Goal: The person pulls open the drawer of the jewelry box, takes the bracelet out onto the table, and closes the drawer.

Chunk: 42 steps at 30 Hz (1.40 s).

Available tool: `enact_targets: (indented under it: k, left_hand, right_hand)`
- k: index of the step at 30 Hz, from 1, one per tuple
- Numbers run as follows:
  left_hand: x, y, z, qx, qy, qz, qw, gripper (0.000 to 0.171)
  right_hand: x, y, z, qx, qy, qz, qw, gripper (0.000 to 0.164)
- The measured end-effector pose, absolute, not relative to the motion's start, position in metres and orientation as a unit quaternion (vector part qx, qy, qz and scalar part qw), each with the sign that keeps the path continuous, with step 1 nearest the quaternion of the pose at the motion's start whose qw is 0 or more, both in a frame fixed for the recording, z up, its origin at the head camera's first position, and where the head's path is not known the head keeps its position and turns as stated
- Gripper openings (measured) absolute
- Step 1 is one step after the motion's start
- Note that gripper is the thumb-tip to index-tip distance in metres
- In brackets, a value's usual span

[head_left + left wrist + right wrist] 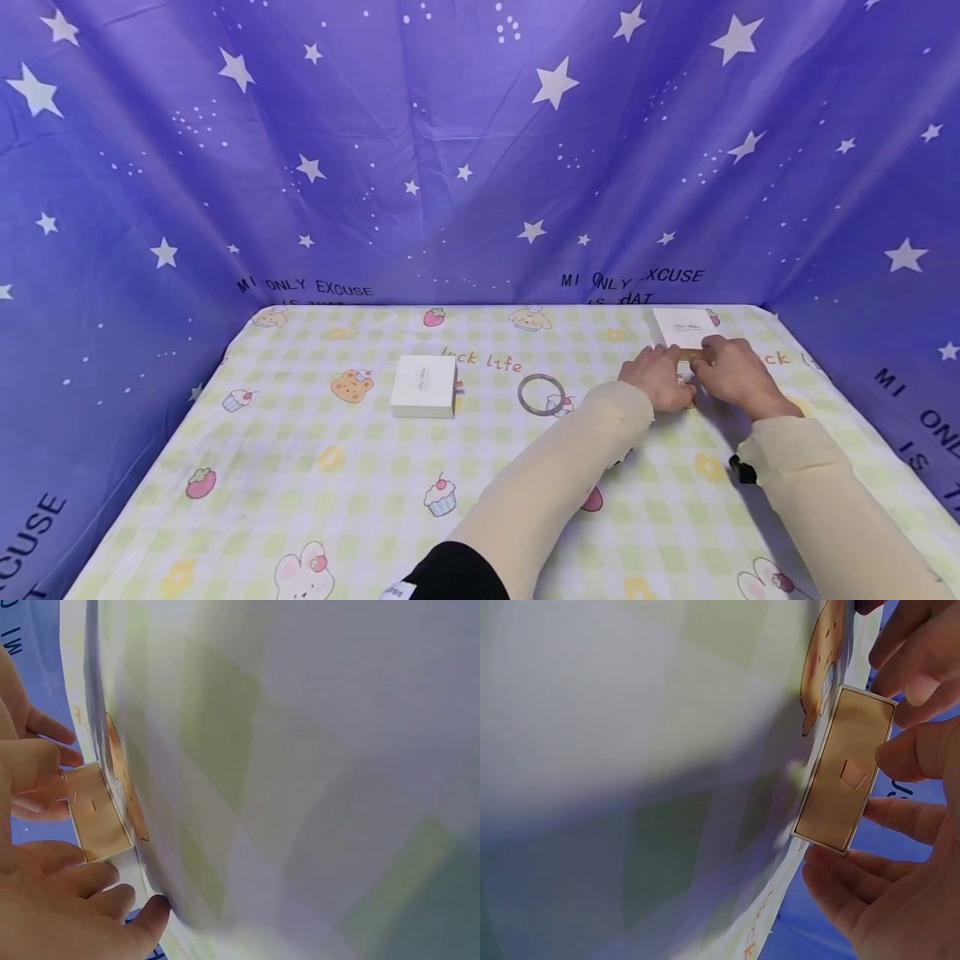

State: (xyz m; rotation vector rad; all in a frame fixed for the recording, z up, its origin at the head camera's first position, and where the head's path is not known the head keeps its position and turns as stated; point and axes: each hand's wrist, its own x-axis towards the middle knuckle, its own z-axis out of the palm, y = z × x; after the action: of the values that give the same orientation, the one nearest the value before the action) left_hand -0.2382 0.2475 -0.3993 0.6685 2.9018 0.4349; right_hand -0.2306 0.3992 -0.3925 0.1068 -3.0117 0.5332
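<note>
At the far right of the table stands a white box (684, 325) with small printing on its top. Its near end shows the tan face of an inner drawer (832, 795), with a small ribbon tab (853, 774) in the middle. My left hand (660, 379) grips the box's left side, fingers around the corner. From the other side my right hand (738, 379) holds it, thumb at the upper edge and fingers along the right end. Both hands also show around the tan end in the left wrist view.
A grey bangle (542, 395) lies flat on the checked tablecloth (285, 467), left of my hands. Further left sits a second white box (423, 386) with a small tab at its right side. A purple star-printed curtain (465, 150) encloses the table's back and sides.
</note>
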Motion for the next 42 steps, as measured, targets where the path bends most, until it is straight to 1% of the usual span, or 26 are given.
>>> enact_targets:
  k: [7,14,22,28,32,35,37,42]
  left_hand:
    - [-0.237,0.245,-0.398,0.227,0.961,0.148,0.062,0.062]
    - [-0.237,0.245,-0.398,0.23,0.957,0.16,0.07,0.054]
    - [-0.237,0.246,-0.4,0.235,0.951,0.19,0.069,0.054]
    - [-0.233,0.247,-0.401,0.227,0.949,0.208,0.062,0.056]
    - [-0.231,0.248,-0.4,0.22,0.952,0.208,0.051,0.049]
    - [-0.23,0.248,-0.4,0.211,0.954,0.207,0.052,0.046]
    - [-0.228,0.249,-0.399,0.205,0.956,0.205,0.052,0.049]
    - [-0.225,0.251,-0.397,0.19,0.961,0.195,0.044,0.07]
  right_hand:
    - [-0.227,0.397,-0.392,0.033,-0.983,0.175,0.035,0.047]
    - [-0.222,0.396,-0.392,0.026,-0.983,0.178,0.021,0.046]
    - [-0.22,0.394,-0.393,0.029,-0.982,0.183,0.045,0.045]
    - [-0.218,0.394,-0.393,0.024,-0.981,0.19,0.034,0.05]
    - [-0.217,0.393,-0.394,0.02,-0.981,0.191,0.032,0.051]
    - [-0.216,0.393,-0.394,0.022,-0.98,0.191,0.045,0.049]
    - [-0.216,0.392,-0.394,0.024,-0.98,0.193,0.051,0.048]
    - [-0.214,0.391,-0.394,0.025,-0.978,0.2,0.05,0.05]
